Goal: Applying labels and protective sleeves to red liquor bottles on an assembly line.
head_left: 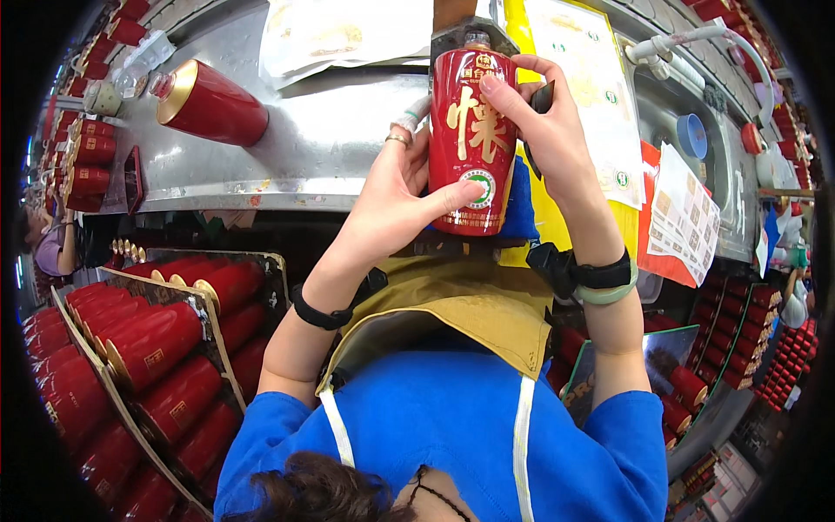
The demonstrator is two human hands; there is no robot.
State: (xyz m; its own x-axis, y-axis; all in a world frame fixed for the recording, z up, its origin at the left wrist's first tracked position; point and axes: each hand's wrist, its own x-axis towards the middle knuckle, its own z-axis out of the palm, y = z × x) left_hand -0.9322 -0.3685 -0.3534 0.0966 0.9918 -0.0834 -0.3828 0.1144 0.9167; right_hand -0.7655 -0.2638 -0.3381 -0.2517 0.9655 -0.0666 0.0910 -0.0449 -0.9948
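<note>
A red bottle [465, 165] with gold characters and a clear cap lies in front of me, its neck pointing away, over a blue pad [521, 204]. My left hand [396, 187] grips its left side, and the thumb presses on a round green-and-white sticker [477, 188] near the base. Around a left fingertip is a pale wrap. My right hand [552, 117] holds the upper right side, thumb on the front and index finger by the shoulder. A small black object [541, 98] sits at the right fingers; its kind is partly hidden.
Another red bottle [213, 103] with a gold shoulder lies on the metal table [304, 165]. Label sheets [587, 96] and printed papers [683, 209] are on the right, before a sink with a blue cup [691, 136]. Crates of red bottles [156, 348] stand at lower left.
</note>
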